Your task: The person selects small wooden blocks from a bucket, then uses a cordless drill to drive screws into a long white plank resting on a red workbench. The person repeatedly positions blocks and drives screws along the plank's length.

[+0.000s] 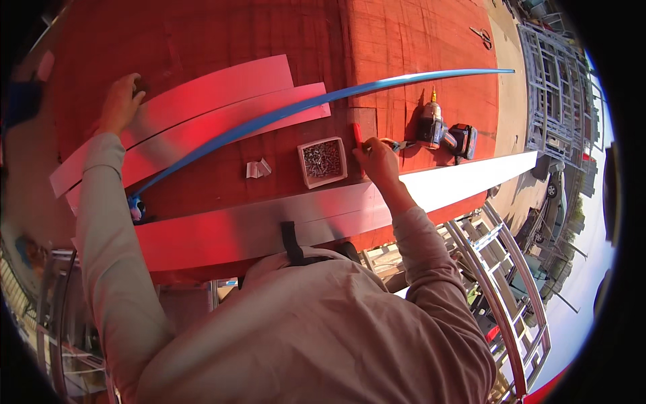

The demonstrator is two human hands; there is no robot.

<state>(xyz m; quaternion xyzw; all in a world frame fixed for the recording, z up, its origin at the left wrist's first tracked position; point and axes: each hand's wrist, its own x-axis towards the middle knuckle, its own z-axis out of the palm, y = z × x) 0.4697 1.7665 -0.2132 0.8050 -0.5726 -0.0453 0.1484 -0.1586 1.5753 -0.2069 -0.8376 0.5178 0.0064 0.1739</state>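
My left hand (121, 104) reaches over the far left part of the table, beside the upper edge of a flat metal strip (222, 84). Its thumb and fingers are apart, with nothing visible between them. A second metal strip (235, 124) lies alongside the first. My right hand (378, 161) is closed around a red-handled tool (357, 135) right of the centre; the fingers partly hide it, so its exact kind is unclear. Below that hand, a long, wide metal strip (323, 212) runs along the near table edge.
A long blue strip (323, 99) curves across the red-covered table (417, 40). Near the middle stand a box of small metal fasteners (323, 161) and a crumpled silvery scrap (258, 168). A cordless drill (432, 124) lies to the right, with scissors (483, 38) farther off. Metal frames (555, 87) stand beyond.
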